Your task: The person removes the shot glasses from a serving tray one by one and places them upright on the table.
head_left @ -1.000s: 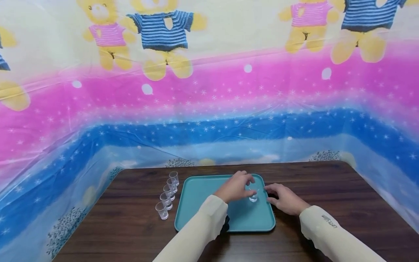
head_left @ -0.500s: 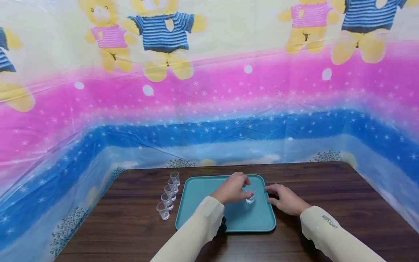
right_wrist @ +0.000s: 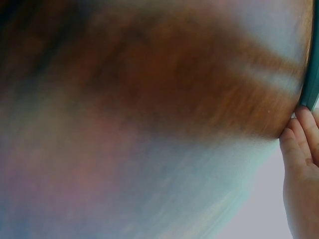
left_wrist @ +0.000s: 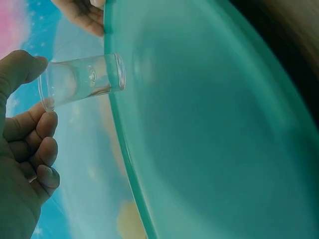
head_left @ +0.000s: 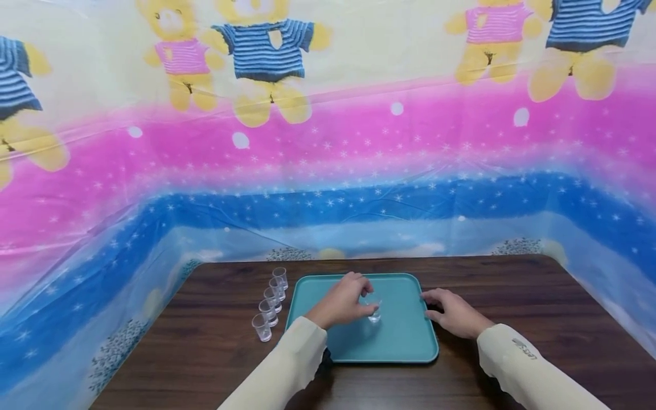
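My left hand (head_left: 342, 303) holds a small clear shot glass (left_wrist: 82, 78) over the teal tray (head_left: 402, 341). In the left wrist view the thumb and index finger pinch the glass at its rim, its thick base toward the tray; the other fingers curl loosely below. At the tray's right edge rests my right hand (head_left: 455, 313), thumb and fingers slightly apart. The right wrist view has its fingertips (right_wrist: 303, 112) against the tray rim, fingers fairly straight.
Several more clear shot glasses (head_left: 262, 328) stand in a slanting row on the dark wooden table (head_left: 195, 341), left of the tray. A cloth (head_left: 318, 148) printed with bears hangs behind and around the table.
My left hand has moved left across the tray with the shot glass, from near the right side toward the middle. My right hand stays at the tray's right edge. The head view has shifted slightly.
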The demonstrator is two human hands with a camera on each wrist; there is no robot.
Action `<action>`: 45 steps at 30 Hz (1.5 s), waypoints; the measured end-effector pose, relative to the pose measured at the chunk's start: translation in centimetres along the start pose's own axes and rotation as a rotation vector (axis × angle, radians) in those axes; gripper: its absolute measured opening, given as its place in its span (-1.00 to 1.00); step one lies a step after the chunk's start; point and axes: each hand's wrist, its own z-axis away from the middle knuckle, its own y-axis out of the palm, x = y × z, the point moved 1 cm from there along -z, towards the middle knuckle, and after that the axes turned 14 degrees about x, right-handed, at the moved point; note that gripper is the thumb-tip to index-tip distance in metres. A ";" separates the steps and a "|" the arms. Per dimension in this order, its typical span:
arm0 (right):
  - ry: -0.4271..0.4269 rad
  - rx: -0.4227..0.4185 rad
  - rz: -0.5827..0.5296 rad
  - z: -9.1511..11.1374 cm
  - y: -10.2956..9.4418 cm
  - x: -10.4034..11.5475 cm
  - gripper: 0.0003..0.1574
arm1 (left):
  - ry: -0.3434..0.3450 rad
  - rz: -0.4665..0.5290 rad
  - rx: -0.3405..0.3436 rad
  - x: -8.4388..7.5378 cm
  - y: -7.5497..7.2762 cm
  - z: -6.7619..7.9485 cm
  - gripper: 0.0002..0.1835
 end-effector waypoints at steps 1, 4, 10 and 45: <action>-0.005 0.002 0.003 0.0 -0.1 -0.1 -0.46 | -0.003 -0.006 -0.002 0.1 -0.1 0.3 -0.65; -0.009 0.005 0.002 0.0 -0.2 -0.4 -0.46 | -0.007 -0.014 -0.012 0.4 -0.2 1.0 -0.65; 0.009 0.024 -0.018 0.3 -0.5 -0.8 -0.45 | 0.005 -0.005 -0.052 0.9 -0.3 3.0 -0.69; 0.032 0.035 0.013 1.2 -2.2 -2.9 -0.45 | -0.324 0.068 -0.252 6.8 -1.7 16.9 -0.78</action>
